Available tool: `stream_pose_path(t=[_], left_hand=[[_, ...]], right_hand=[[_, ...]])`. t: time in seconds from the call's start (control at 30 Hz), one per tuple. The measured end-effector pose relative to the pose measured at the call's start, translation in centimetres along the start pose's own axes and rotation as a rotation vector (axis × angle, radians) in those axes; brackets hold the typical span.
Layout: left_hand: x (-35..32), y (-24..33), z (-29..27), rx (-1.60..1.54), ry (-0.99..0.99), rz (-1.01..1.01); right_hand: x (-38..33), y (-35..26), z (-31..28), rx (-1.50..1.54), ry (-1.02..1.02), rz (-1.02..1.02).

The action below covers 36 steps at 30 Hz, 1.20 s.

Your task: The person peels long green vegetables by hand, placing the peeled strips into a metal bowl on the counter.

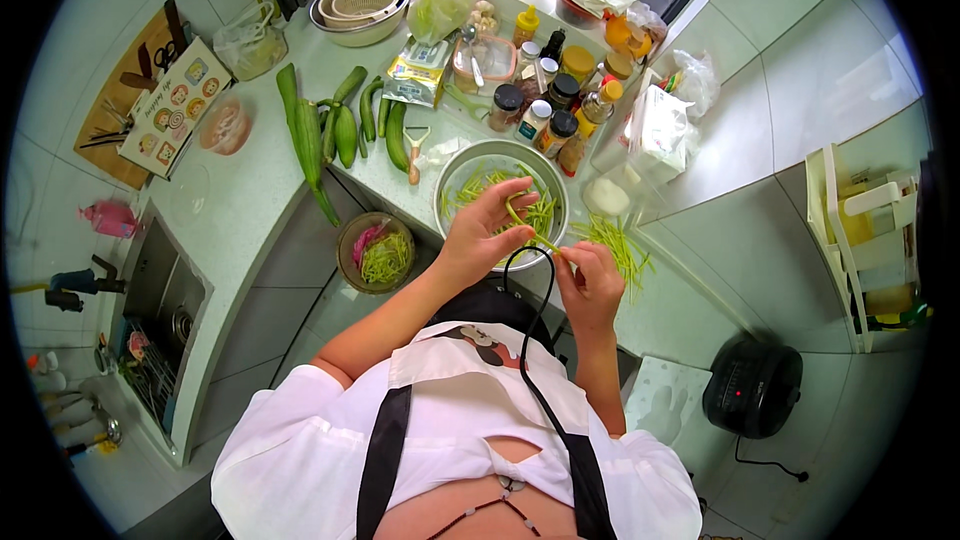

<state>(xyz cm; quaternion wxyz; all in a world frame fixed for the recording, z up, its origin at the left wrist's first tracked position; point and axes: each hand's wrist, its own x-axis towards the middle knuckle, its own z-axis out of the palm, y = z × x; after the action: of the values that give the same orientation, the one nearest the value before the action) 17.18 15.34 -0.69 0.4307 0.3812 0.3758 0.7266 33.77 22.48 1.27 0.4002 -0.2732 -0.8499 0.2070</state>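
Observation:
Between my two hands runs a thin green vegetable stem (543, 241), held above a round metal bowl (440, 202). My left hand (487, 227) has its fingers curled round the upper end of it. My right hand (592, 283) pinches the lower end at the bowl's right rim. Many cut green stems (480, 184) lie in the bowl. To its right, a loose heap of similar stems (622, 252) rests on the counter. Lower left, a small bin (349, 262) holds green scraps and something pink.
Long green gourds (308, 138) and a peeler (415, 155) lie left of the bowl. Behind it stand several jars and bottles (562, 92). A stack of strainers (362, 2) sits at the back left, a sink (165, 270) far left, and a black cooker (752, 387) at right.

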Motion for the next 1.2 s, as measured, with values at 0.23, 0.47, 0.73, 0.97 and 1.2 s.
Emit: stream_pose_path(t=[0.23,0.47,0.73,0.97,1.2], left_hand=[[0.0,-0.4,-0.1,0.035,-0.023,-0.035],[0.0,-0.6,0.0,0.331,0.062,-0.09],[0.8,-0.2,-0.1,0.491,0.068,-0.125],[0.8,-1.2,-0.3,0.561,0.129,-0.093],[0.5,-1.6,0.1,1.265,-0.087,0.18]], right_hand=[[-0.2,0.2,0.5,0.007,-0.012,-0.02],[0.3,0.1,0.4,-0.017,-0.025,-0.048],[0.2,0.5,0.3,0.059,-0.011,0.151],[0.4,0.8,0.1,0.129,-0.018,0.208],[1.1,0.1,0.4,0.195,-0.035,0.284]])
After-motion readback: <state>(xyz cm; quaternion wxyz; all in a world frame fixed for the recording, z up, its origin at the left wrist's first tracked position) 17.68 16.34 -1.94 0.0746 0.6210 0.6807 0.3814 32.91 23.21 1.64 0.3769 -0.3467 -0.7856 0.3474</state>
